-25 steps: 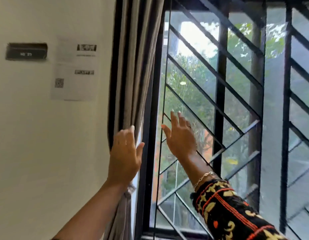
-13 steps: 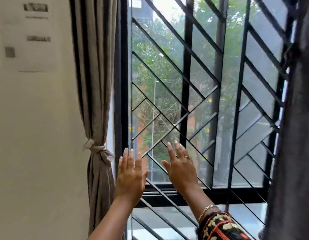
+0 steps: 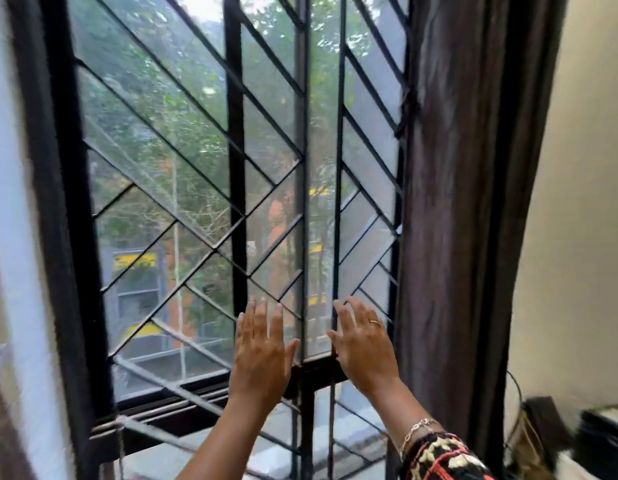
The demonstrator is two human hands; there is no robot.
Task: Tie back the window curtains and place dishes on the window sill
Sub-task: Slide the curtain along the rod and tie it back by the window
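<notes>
Window frame (image 3: 63,209) is seen at far left, blurred. Grille (image 3: 183,161) fills the middle, with glass and trees behind it. A pale ledge, likely the sill (image 3: 151,460), is seen low behind the bars; no dishes are in view.

Left hand (image 3: 261,355) is raised flat before the lower grille, fingers straight and spread, nothing held. Right hand (image 3: 364,351) is raised just beside it in the same way, flat and spread, with a ring on one finger. Contact with the bars cannot be told for either hand.

Curtain (image 3: 467,220) hangs at right of the grille, dark, in long vertical folds, with no tie seen on it. It lies just right of the right hand, near but apart, and further from the left hand.

Curtain is judged soft, limp and fairly light, not fragile and not slippery. It is best gathered into a bunch at about mid-height, near its inner edge, then bound there.
</notes>
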